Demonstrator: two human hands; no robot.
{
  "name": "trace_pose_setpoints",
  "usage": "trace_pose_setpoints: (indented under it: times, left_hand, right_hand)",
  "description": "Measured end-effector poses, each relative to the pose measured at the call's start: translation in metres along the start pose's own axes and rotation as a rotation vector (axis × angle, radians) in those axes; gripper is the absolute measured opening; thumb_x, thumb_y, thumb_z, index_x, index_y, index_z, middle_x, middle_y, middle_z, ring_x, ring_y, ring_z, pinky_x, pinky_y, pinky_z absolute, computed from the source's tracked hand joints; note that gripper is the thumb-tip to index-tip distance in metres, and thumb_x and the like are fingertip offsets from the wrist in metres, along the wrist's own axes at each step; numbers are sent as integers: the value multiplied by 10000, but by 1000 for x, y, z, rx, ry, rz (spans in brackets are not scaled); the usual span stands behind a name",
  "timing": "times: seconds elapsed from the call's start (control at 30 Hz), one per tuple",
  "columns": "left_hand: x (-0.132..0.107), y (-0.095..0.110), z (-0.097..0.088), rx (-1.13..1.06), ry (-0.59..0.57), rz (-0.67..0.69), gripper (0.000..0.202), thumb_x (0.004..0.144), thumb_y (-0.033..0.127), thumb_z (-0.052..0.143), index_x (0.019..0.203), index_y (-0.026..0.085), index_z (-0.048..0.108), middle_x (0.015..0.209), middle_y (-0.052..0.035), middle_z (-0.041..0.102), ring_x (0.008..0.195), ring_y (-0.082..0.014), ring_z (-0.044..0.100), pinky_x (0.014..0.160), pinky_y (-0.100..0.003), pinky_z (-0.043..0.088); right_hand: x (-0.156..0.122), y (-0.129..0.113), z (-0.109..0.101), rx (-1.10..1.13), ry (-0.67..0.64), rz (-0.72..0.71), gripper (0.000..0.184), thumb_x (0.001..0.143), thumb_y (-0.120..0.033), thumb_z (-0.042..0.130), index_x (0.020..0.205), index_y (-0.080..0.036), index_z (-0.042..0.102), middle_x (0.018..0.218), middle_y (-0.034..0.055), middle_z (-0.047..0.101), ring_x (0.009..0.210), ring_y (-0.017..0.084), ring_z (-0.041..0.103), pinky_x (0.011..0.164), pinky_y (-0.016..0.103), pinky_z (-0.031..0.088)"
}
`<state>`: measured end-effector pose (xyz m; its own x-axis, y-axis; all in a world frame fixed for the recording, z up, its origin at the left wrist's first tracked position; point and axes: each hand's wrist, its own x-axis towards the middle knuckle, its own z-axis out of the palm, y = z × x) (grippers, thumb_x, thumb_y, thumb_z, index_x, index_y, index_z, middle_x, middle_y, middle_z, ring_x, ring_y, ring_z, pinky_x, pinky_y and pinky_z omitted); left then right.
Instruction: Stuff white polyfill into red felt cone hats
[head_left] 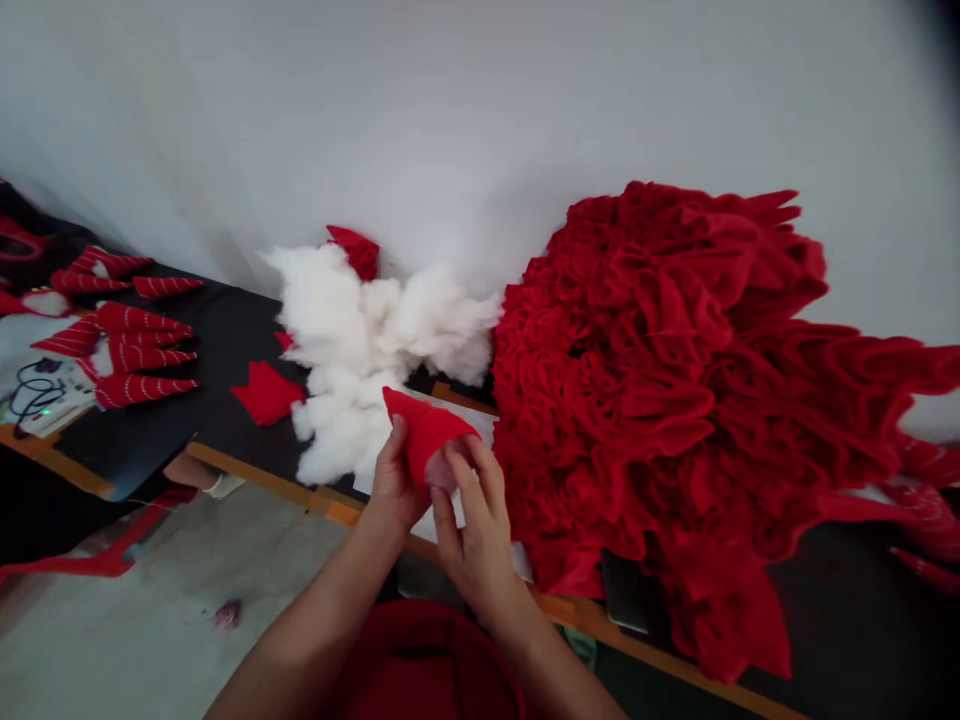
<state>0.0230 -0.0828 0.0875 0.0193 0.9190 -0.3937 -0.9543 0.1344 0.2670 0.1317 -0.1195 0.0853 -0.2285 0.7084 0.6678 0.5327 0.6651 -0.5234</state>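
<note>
A small red felt cone (424, 432) is held up in front of me, its point toward the upper left and its open end toward the lower right. My left hand (396, 482) is closed round its near left side, thumb along the felt. At the open end, my right hand (476, 525) has its fingers bent over the rim, with the thumb below. Something pale shows inside the opening; whether it is stuffing or lining I cannot tell. Just beyond my hands lies a loose heap of white stuffing (337, 340).
A large pile of red felt pieces (637, 380) fills the right side of the black table (232, 330). A red felt piece (268, 394) lies left of the stuffing, another (360, 250) behind it. Striped red cones (146, 340) lie far left. A white wall (450, 120) stands behind.
</note>
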Motion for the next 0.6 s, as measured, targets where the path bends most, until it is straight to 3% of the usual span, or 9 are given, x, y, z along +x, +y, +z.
trace_pose_setpoints:
  times: [0.17, 0.23, 0.43, 0.6]
  left_hand:
    - [-6, 0, -4, 142, -229, 64, 651, 631, 375, 724, 1224, 210, 509, 1120, -88, 640, 1059, -273, 588, 939, -401, 437]
    - [-7, 0, -7, 222, -274, 79, 739, 588, 360, 756, 1263, 254, 473, 1160, -78, 625, 1104, -291, 562, 939, -415, 434]
    - [0, -5, -14, 275, -177, 174, 772, 567, 397, 791, 1254, 236, 480, 991, -41, 679, 894, -206, 639, 848, -329, 482]
    - [1, -9, -9, 211, -123, 158, 585, 681, 470, 695, 1177, 196, 546, 979, -57, 688, 891, -207, 647, 826, -328, 500]
  right_hand:
    - [6, 0, -4, 25, 36, 33, 376, 859, -129, 465, 1224, -215, 494, 1188, 132, 530, 1113, 238, 527, 879, 407, 510]
    - [7, 1, -6, 60, 39, 78, 365, 861, -133, 463, 1213, -220, 506, 1160, 124, 555, 1090, 232, 545, 868, 399, 516]
    - [2, 7, -4, 111, 66, 120, 321, 867, -141, 466, 1171, -212, 542, 1154, 120, 576, 1081, 223, 562, 872, 400, 516]
    - [3, 11, -7, 56, 155, 127, 274, 853, -113, 492, 1093, -205, 586, 1064, 110, 596, 993, 208, 584, 819, 389, 526]
